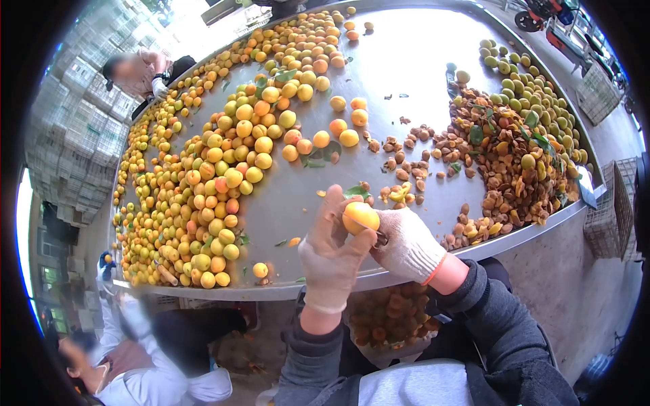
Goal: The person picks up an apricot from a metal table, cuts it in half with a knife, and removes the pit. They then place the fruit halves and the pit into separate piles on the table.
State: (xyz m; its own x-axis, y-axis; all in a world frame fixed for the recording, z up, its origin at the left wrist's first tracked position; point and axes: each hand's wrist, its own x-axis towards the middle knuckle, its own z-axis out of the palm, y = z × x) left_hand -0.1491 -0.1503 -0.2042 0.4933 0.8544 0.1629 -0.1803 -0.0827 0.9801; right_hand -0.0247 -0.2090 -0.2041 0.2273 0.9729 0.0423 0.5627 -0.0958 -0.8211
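Observation:
In my gloved left hand point(330, 254) is a yellow-orange apricot point(361, 218), gripped between fingers and thumb above the table's near edge. My right hand point(410, 245), in a white knit glove with an orange cuff, is closed against the apricot's right side. Between its fingers shows a small dark metal tool point(382, 238), mostly hidden. Beyond my hands, apricot pits point(401, 158) and a few yellow fruit scraps point(398, 195) lie on the metal table point(393, 61). Below the edge, opened apricots point(389, 318) fill a container at my lap.
A large pile of whole apricots point(223, 162) covers the table's left side. To the right lies a heap of pits and scraps point(511, 162), with greenish fruit point(531, 95) behind. Co-workers point(139, 74) stand far left and sit near left. Plastic crates point(609, 210) stand right of the table.

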